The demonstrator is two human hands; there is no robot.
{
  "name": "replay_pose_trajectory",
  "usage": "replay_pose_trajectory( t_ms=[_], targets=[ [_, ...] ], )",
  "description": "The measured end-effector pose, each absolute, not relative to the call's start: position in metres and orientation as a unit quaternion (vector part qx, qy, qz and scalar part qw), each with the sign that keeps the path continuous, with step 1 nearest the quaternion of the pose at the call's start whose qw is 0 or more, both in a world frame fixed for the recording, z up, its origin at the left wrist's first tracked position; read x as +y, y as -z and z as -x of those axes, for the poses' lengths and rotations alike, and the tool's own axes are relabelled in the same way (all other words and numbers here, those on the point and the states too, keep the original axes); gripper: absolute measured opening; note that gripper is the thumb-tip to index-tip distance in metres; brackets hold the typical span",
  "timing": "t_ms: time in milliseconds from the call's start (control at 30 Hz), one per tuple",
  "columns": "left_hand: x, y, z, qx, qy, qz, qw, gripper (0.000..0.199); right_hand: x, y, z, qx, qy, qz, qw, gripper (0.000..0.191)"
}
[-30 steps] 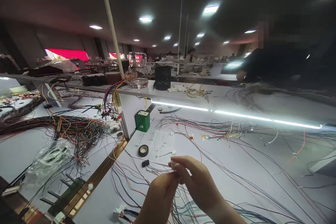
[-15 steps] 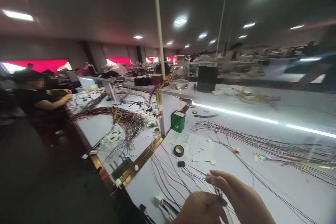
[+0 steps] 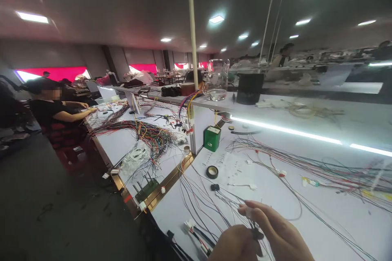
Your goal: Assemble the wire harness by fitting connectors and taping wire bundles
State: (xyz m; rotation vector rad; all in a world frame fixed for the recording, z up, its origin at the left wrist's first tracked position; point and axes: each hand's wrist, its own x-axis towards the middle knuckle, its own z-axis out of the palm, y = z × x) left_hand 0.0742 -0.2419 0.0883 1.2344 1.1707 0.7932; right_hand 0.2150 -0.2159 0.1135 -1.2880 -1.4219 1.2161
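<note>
At the lower right, my left hand (image 3: 237, 242) is closed around thin wires (image 3: 251, 226) near a small dark piece (image 3: 257, 233). My right hand (image 3: 277, 228) touches the same wires from the right, with thumb and fingertips pinched on a small pale part (image 3: 248, 212). Fingers partly hide what is between the hands. Beyond them lies a black connector (image 3: 215, 187) with thin wires running toward the hands. A roll of black tape (image 3: 212, 172) rests on a printed sheet (image 3: 225, 163).
A green box (image 3: 212, 138) stands by the divider. Long wire bundles (image 3: 294, 159) spread across the right side. Left, another bench holds a tangled wire pile (image 3: 156, 140) and a green pegged block (image 3: 147, 187). A person (image 3: 55, 106) sits there.
The view has shifted slightly, so the bench and background appear farther right and the seated person is clearer. Both hands keep nearly the same pose around the wires.
</note>
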Motion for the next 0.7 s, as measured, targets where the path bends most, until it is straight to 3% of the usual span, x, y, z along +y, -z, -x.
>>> replay_pose_trajectory(
  t_ms=[233,467,700],
  targets=[
    [-0.231,-0.088,-0.072,0.433,-0.435,-0.410,0.675,0.035,-0.205,-0.099,-0.239,-0.615,-0.438,0.494,0.432,0.047],
    [-0.221,-0.088,-0.075,0.400,-0.431,-0.348,0.730,0.037,-0.241,-0.067,-0.231,-0.661,-0.475,0.474,0.335,0.037],
    [-0.230,-0.087,-0.085,0.415,-0.473,-0.315,0.710,0.034,-0.255,-0.011,-0.210,-0.729,-0.335,0.500,0.326,0.021]
  ],
)
